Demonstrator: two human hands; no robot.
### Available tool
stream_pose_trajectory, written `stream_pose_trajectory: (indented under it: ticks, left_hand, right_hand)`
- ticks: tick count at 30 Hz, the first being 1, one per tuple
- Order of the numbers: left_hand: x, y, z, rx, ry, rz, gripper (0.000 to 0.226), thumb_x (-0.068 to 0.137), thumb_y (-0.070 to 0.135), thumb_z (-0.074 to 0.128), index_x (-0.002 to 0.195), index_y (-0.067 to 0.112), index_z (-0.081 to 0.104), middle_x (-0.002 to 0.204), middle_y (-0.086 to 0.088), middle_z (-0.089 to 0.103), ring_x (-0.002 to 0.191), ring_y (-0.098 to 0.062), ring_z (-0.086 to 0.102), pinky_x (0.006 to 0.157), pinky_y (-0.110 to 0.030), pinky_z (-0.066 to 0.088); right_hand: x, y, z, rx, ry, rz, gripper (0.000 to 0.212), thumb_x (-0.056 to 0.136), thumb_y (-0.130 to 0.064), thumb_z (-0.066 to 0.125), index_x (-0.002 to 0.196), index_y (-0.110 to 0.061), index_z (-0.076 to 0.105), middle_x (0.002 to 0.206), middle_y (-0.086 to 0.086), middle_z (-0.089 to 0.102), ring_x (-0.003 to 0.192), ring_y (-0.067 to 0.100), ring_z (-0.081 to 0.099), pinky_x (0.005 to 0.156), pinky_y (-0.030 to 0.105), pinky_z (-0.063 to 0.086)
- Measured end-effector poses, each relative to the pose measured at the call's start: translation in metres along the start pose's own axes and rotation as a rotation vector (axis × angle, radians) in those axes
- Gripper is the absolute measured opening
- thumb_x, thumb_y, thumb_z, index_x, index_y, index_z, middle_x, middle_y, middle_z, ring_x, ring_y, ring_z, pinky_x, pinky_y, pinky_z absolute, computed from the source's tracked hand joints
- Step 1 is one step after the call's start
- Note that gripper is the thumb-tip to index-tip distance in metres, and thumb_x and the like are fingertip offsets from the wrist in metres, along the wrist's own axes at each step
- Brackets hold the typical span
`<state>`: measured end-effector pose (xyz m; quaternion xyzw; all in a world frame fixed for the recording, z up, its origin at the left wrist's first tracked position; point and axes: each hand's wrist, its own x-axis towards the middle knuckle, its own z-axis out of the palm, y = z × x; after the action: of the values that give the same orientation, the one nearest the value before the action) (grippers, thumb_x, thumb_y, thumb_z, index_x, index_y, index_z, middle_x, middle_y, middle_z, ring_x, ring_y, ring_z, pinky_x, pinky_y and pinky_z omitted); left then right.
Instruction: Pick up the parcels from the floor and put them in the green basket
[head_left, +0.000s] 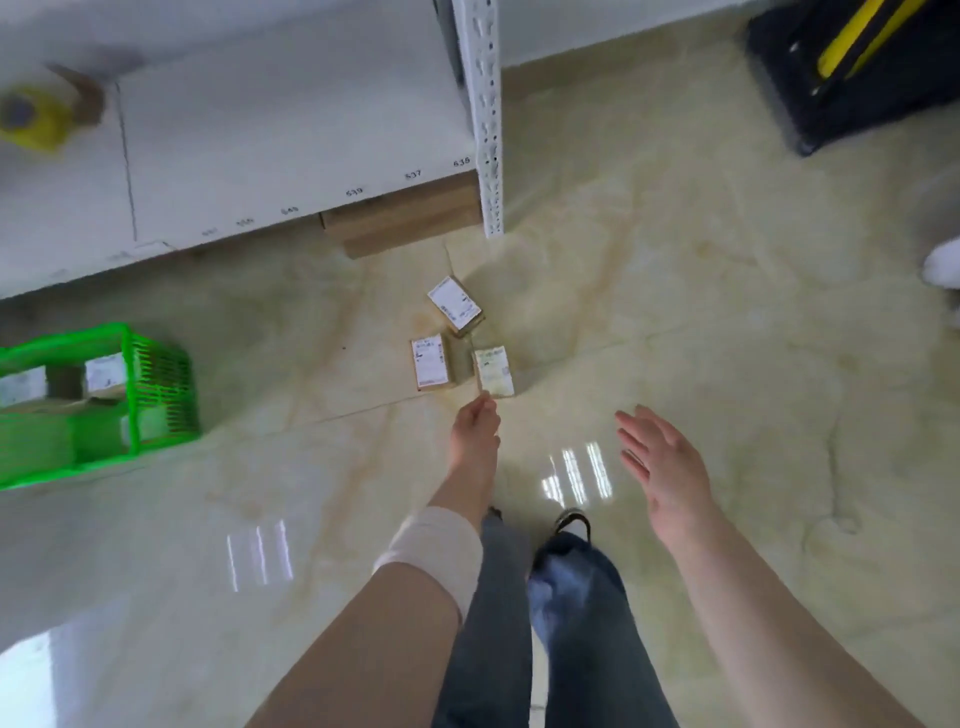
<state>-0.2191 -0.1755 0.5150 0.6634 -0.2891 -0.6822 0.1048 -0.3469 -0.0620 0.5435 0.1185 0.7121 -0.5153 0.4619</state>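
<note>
Three small labelled cardboard parcels (431, 361) clustered on tiled floor (675, 312), well apart from green basket (130, 395). Left hand (475, 431) narrow, empty, just beside nearest parcel (494, 370); right hand (660, 467) spread wide, empty. Probably light, rigid, smooth-faced; best gripped across opposite side faces.

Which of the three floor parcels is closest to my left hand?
The rightmost parcel, pale greenish label, just beyond the left hand; the left parcel and far parcel lie farther.
</note>
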Motion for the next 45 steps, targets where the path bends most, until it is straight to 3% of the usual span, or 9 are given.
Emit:
stream_pose_trajectory:
  ticks: [6, 11, 16, 21, 26, 29, 35, 38, 45]
  left_hand:
    - [0.002, 0.008, -0.012, -0.074, 0.128, 0.007, 0.038, 0.097, 0.016, 0.039, 0.133, 0.006, 0.044, 0.124, -0.009, 0.054, 0.113, -0.021, 0.052, 0.092, -0.030, 0.040]
    - [0.067, -0.011, -0.005, -0.053, 0.121, -0.023, 0.033, 0.097, 0.018, 0.041, 0.128, 0.011, 0.047, 0.118, -0.004, 0.053, 0.117, -0.020, 0.049, 0.104, -0.034, 0.038]
    - [0.177, -0.069, 0.015, 0.134, 0.063, -0.041, 0.038, 0.097, 0.022, 0.040, 0.134, 0.013, 0.042, 0.132, 0.000, 0.050, 0.115, -0.014, 0.047, 0.099, -0.026, 0.035]
    - [0.348, -0.139, 0.020, 0.166, 0.115, -0.104, 0.048, 0.098, 0.027, 0.036, 0.143, 0.013, 0.028, 0.145, -0.006, 0.041, 0.127, -0.020, 0.042, 0.095, -0.021, 0.028]
    - [0.488, -0.185, 0.019, 0.158, 0.206, -0.007, 0.054, 0.097, 0.040, 0.033, 0.145, 0.020, 0.022, 0.145, -0.002, 0.041, 0.133, -0.024, 0.041, 0.105, -0.029, 0.030]
    - [0.532, -0.207, 0.022, 0.118, 0.136, 0.104, 0.055, 0.092, 0.047, 0.038, 0.139, 0.019, 0.037, 0.139, -0.004, 0.049, 0.125, -0.020, 0.049, 0.107, -0.035, 0.038]
    - [0.554, -0.226, 0.023, -0.029, 0.075, 0.187, 0.053, 0.069, 0.071, 0.041, 0.113, 0.043, 0.052, 0.135, 0.003, 0.047, 0.132, -0.016, 0.039, 0.113, -0.040, 0.031]
    - [0.550, -0.222, 0.024, -0.083, 0.057, 0.138, 0.046, 0.065, 0.072, 0.044, 0.101, 0.046, 0.054, 0.132, 0.001, 0.050, 0.129, -0.017, 0.043, 0.111, -0.042, 0.035]
    - [0.441, -0.171, 0.027, -0.234, 0.026, -0.020, 0.041, 0.089, 0.050, 0.044, 0.121, 0.025, 0.047, 0.105, -0.004, 0.064, 0.088, -0.015, 0.063, 0.073, -0.031, 0.057]
  right_hand:
    - [0.031, -0.027, 0.016, -0.295, -0.151, 0.058, 0.037, 0.095, -0.008, 0.047, 0.132, -0.009, 0.048, 0.133, 0.012, 0.055, 0.125, 0.024, 0.051, 0.101, 0.029, 0.041]
    - [0.101, -0.012, 0.056, -0.374, -0.195, 0.063, 0.010, 0.095, -0.025, 0.049, 0.098, -0.019, 0.057, 0.131, 0.014, 0.057, 0.120, 0.025, 0.054, 0.103, 0.036, 0.042]
    - [0.212, 0.058, 0.078, -0.478, -0.208, 0.123, 0.039, 0.093, -0.031, 0.052, 0.129, -0.016, 0.051, 0.127, 0.008, 0.057, 0.104, 0.017, 0.057, 0.105, 0.038, 0.042]
    - [0.369, 0.162, 0.112, -0.767, -0.276, 0.099, 0.056, 0.094, -0.042, 0.046, 0.143, -0.017, 0.038, 0.137, 0.000, 0.048, 0.130, 0.021, 0.045, 0.110, 0.039, 0.036]
    - [0.489, 0.241, 0.161, -0.802, -0.342, -0.094, 0.041, 0.095, -0.048, 0.035, 0.110, -0.018, 0.059, 0.114, 0.013, 0.059, 0.102, 0.024, 0.059, 0.088, 0.039, 0.051]
    - [0.524, 0.282, 0.168, -0.771, -0.355, -0.178, 0.066, 0.079, -0.070, 0.036, 0.117, -0.022, 0.060, 0.123, 0.012, 0.054, 0.113, 0.024, 0.055, 0.100, 0.044, 0.046]
    - [0.533, 0.302, 0.169, -0.606, -0.328, -0.203, 0.049, 0.080, -0.061, 0.033, 0.116, -0.030, 0.047, 0.120, -0.004, 0.035, 0.121, 0.008, 0.035, 0.108, 0.026, 0.028]
    - [0.535, 0.303, 0.173, -0.564, -0.326, -0.193, 0.050, 0.086, -0.061, 0.035, 0.122, -0.029, 0.047, 0.127, 0.000, 0.037, 0.125, 0.010, 0.035, 0.112, 0.034, 0.030]
    - [0.445, 0.222, 0.158, -0.521, -0.442, 0.080, 0.055, 0.096, -0.046, 0.031, 0.147, -0.024, 0.025, 0.137, 0.003, 0.053, 0.110, 0.017, 0.059, 0.081, 0.028, 0.052]
